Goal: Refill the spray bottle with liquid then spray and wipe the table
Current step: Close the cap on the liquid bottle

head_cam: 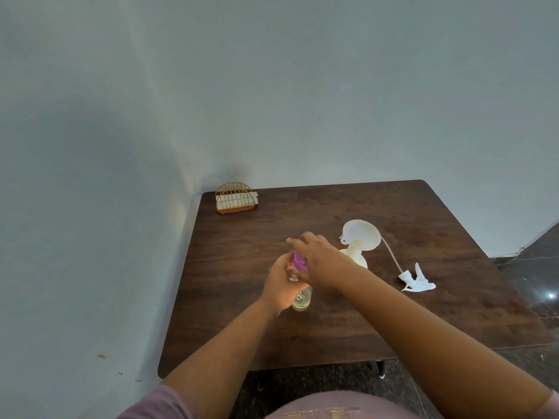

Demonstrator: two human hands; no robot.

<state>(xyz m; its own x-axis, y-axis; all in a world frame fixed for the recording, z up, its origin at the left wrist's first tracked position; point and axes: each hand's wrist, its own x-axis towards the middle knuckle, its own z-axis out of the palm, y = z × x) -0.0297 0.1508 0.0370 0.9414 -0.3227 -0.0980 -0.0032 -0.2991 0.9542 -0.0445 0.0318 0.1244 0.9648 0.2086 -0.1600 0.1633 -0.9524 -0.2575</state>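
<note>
My left hand (284, 282) grips a clear bottle (302, 300) of pale yellow liquid standing on the dark wooden table (242, 328). My right hand (320, 261) is closed over its purple cap (299, 263) from above. Just behind my right hand stands the spray bottle (358, 258), pale and mostly hidden, with a white funnel (361, 235) set in its neck. The white trigger sprayer head (417, 279) with its thin tube lies flat on the table to the right, apart from both hands.
A gold wire napkin holder (234, 198) with white napkins stands at the table's far left corner, by the wall. The table's near edge runs just ahead of my body. Dark tiled floor (532, 282) shows to the right.
</note>
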